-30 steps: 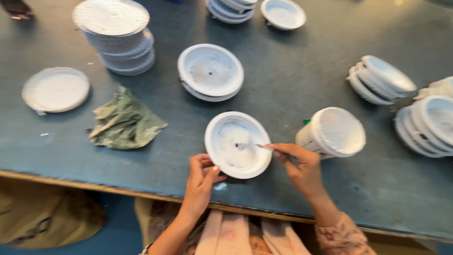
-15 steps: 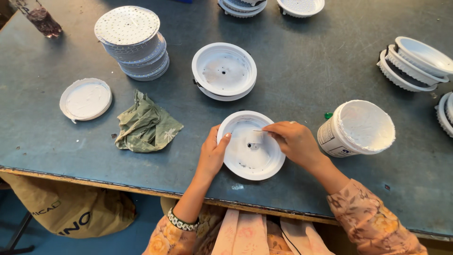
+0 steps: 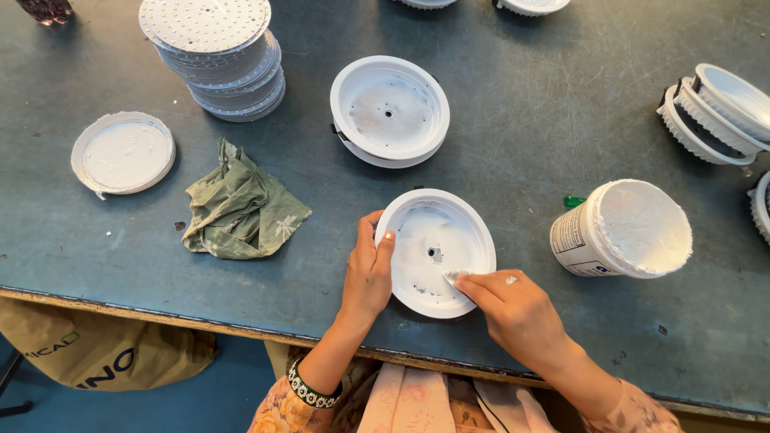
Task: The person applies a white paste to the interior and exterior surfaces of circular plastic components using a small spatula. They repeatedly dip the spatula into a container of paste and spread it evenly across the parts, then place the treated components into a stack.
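Note:
A round white dish-shaped housing [image 3: 437,250] with a small centre hole lies near the table's front edge. My left hand [image 3: 367,271] grips its left rim, thumb over the edge. My right hand [image 3: 513,309] rests at its lower right, with the fingertips smearing white paste inside the dish. A white tub [image 3: 624,229] filled with white paste lies tilted just to the right. A second white housing [image 3: 390,110], smeared with paste, sits behind.
A crumpled green cloth [image 3: 237,206] lies to the left, with a white paste-covered lid [image 3: 123,153] beyond it. A stack of perforated white discs [image 3: 215,52] stands at the back left. More white housings [image 3: 716,110] lean at the right edge. A brown bag [image 3: 96,350] sits below the table.
My right hand has slid from the dish's upper right down to its lower right. The left hand stays on the left rim. The view has come closer.

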